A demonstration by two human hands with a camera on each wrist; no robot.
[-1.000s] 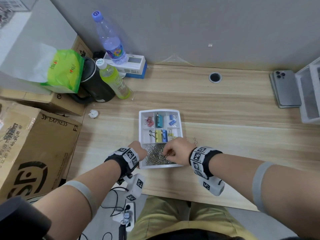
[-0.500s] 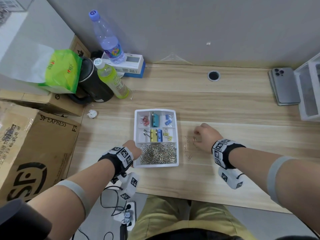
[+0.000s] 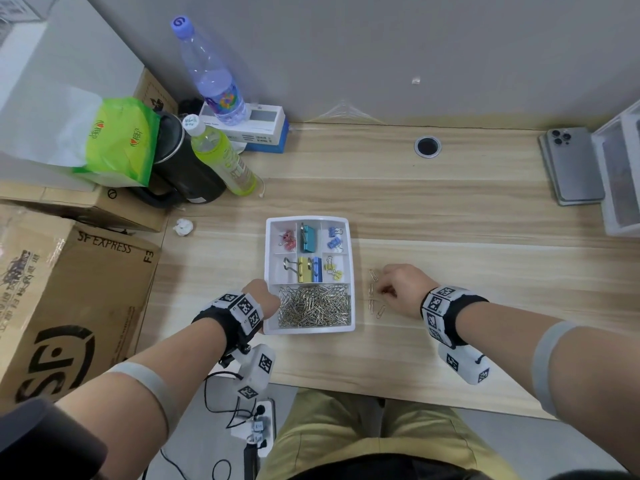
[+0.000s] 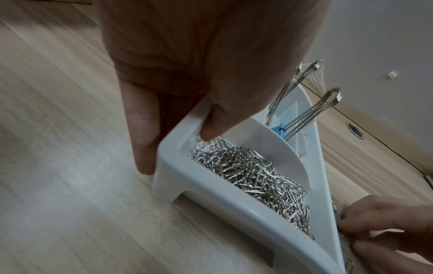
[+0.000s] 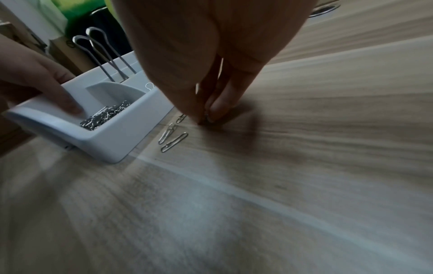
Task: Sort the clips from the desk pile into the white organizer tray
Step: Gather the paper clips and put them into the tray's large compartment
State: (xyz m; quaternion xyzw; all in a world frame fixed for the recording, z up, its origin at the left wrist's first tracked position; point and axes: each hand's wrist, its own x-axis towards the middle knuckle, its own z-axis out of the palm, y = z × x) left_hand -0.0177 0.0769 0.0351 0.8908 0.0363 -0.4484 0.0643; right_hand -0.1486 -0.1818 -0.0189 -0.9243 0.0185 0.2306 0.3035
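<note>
The white organizer tray sits mid-desk. Its near compartment holds a heap of silver paper clips, and the small back compartments hold coloured binder clips. My left hand grips the tray's near-left corner, thumb inside the wall and a finger outside it. A few loose paper clips lie on the desk just right of the tray. My right hand is down among them, its fingertips pinched together on one clip against the wood. Two more clips lie beside the tray wall.
Cardboard boxes line the left edge. A black kettle, a green bag and two bottles stand at back left. A phone and a white bin sit at back right, with a cable hole between.
My right hand left the tray's paper-clip compartment and moved right onto the desk, then settled over the loose clips. My left hand stayed on the tray corner.
</note>
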